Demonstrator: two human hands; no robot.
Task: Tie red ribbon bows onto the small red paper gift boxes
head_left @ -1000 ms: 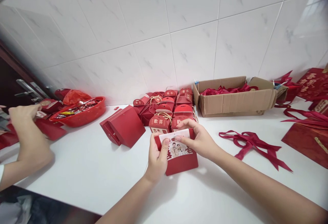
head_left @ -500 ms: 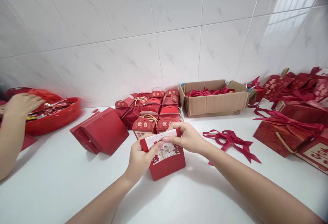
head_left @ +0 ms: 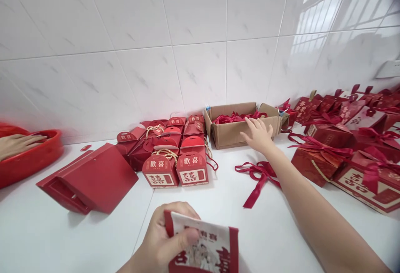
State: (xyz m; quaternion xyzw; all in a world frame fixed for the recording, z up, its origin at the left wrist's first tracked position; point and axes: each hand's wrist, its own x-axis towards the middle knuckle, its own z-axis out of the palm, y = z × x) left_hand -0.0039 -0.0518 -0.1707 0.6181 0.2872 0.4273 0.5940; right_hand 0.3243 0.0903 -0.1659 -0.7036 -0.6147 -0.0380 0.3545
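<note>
My left hand [head_left: 165,239] grips a red paper bag [head_left: 206,250] with a white printed panel, close to the bottom edge of the view. My right hand [head_left: 258,133] is stretched out, fingers apart, in front of the open cardboard box [head_left: 231,135] that holds red ribbons [head_left: 234,117]; it holds nothing. A loose red ribbon [head_left: 258,176] lies on the white table [head_left: 103,235] just under my right forearm.
Several small red gift boxes [head_left: 175,156] stand in a cluster by the wall. A stack of flat red boxes [head_left: 90,179] lies to the left. Another person's hand [head_left: 17,144] rests in a red basin [head_left: 29,160] at far left. Larger red ribbon-tied boxes [head_left: 343,144] fill the right side.
My right hand has let go of the bag and reached out to the cardboard box. My left hand has drawn the bag nearer. The view has turned to the right.
</note>
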